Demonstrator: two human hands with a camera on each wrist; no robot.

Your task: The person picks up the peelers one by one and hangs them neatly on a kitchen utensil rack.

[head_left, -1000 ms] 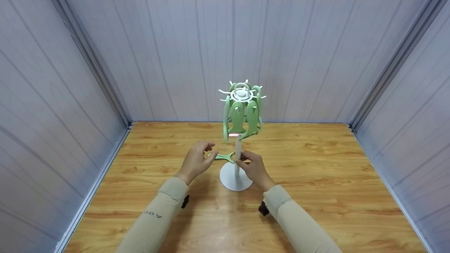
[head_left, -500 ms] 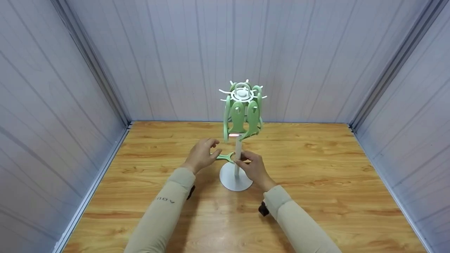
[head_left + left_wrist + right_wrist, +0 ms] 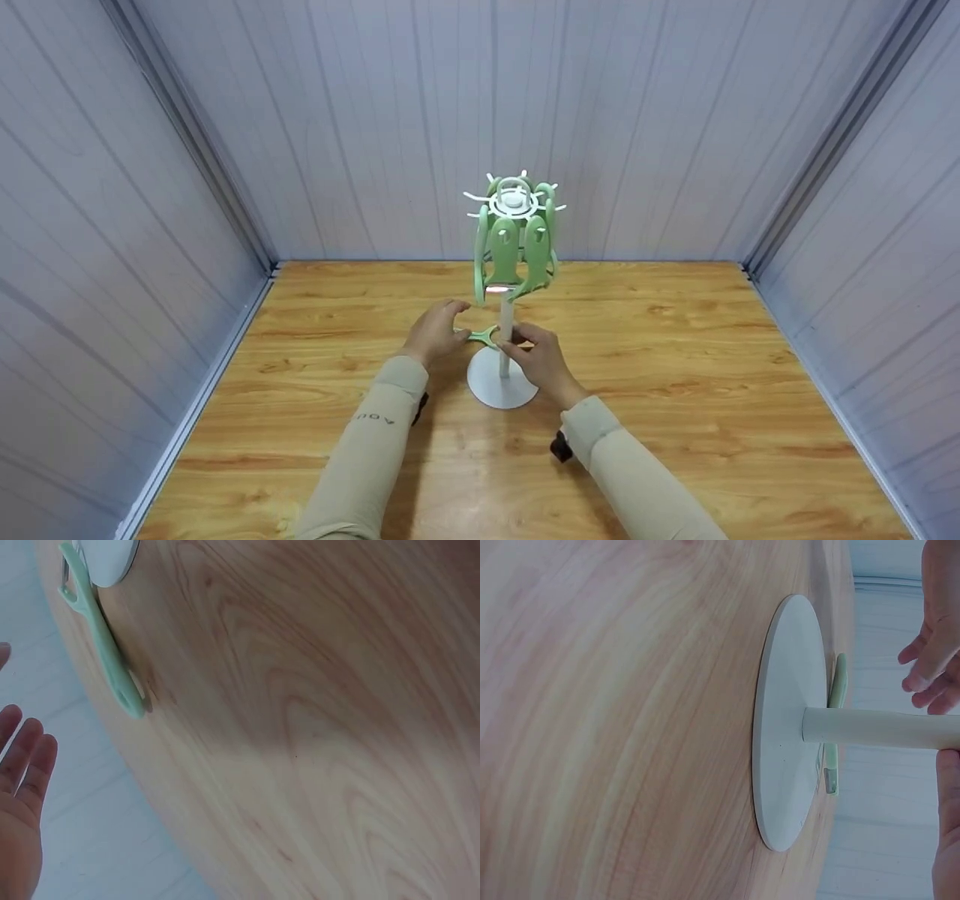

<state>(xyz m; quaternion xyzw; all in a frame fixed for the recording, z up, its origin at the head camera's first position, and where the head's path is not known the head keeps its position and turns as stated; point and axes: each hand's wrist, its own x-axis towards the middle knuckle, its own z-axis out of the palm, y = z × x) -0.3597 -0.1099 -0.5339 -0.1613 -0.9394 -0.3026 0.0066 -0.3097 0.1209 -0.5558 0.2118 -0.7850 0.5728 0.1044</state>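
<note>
A green Y-shaped peeler (image 3: 482, 337) lies on the table just left of the white utensil stand (image 3: 505, 319). Its handle (image 3: 118, 682) and head show in the left wrist view, near the stand's round base (image 3: 789, 727). My left hand (image 3: 437, 330) hovers over the handle end with thumb and fingers spread apart and nothing held. The right wrist view has the left hand (image 3: 939, 652) above the peeler, a gap between them. My right hand (image 3: 541, 356) grips the stand's pole (image 3: 877, 727) low down, between thumb and fingers.
Several green utensils (image 3: 504, 251) hang in a ring from the hooks (image 3: 514, 201) at the stand's top. The wooden table (image 3: 675, 360) is enclosed by pale panel walls (image 3: 360, 127) at the back and both sides.
My left hand has moved a little to the right, further over the peeler's handle. The right hand stays on the pole, and the stand and peeler have not moved.
</note>
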